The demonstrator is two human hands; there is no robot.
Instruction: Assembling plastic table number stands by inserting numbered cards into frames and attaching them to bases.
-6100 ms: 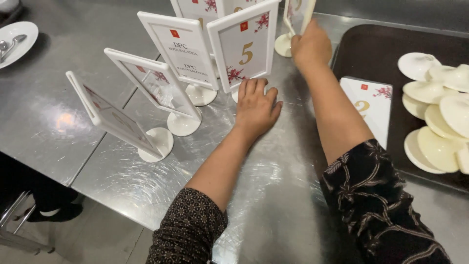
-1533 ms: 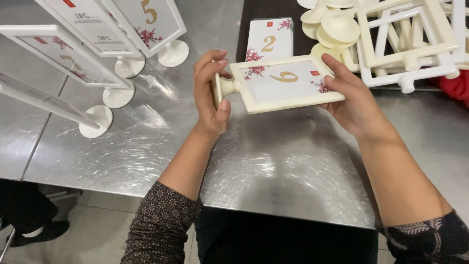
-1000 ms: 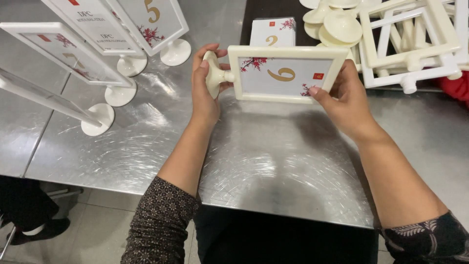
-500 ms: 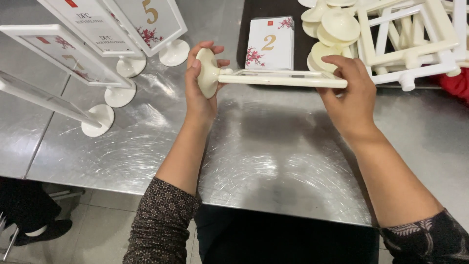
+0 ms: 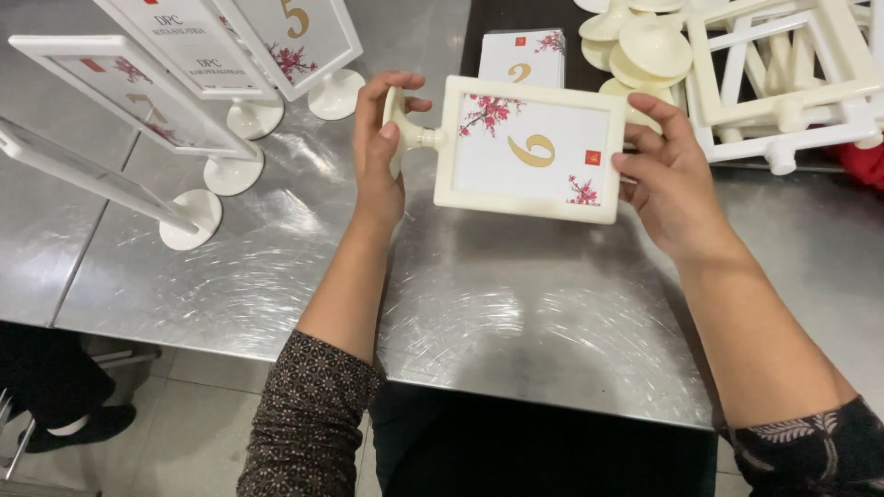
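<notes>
Both hands hold one cream table-number frame [image 5: 529, 149] in the air above the steel worktop [image 5: 516, 331], over its middle, turned sideways so the base points left; the card in it faces the camera, white with a gold numeral and red blossom sprigs.

Left hand [image 5: 379, 152]: fingers curled round the frame's round base [image 5: 394, 120], thumb pressed on the short stem; closed grip on the base.

Right hand [image 5: 670, 179]: fingers bent over the frame's right edge, thumb against its front near the lower right corner; pinching that edge, not spread.

Frame is clear of the worktop; its shadow lies on the steel just below it.

Toward the far left corner: a row of standing number frames [image 5: 138, 97] on round feet, leaning away, cards with blossom print; the nearest one [image 5: 87, 179] shows edge-on near the left edge; one with a gold numeral [image 5: 295, 37] stands furthest along, near the far edge.

Behind the held frame, at the far edge: a dark tray [image 5: 497, 28] with a loose number card [image 5: 523, 60] lying flat on it; right of that a pile of loose cream bases [image 5: 635, 46]; further right, toward the far right corner, a stack of empty cream frames [image 5: 783, 74] lying crosswise; something red [image 5: 861, 166] at the right edge, cannot tell what.

Both forearms wear dark patterned sleeves [image 5: 308, 423]; tiled floor [image 5: 184, 433] shows below the near edge.
</notes>
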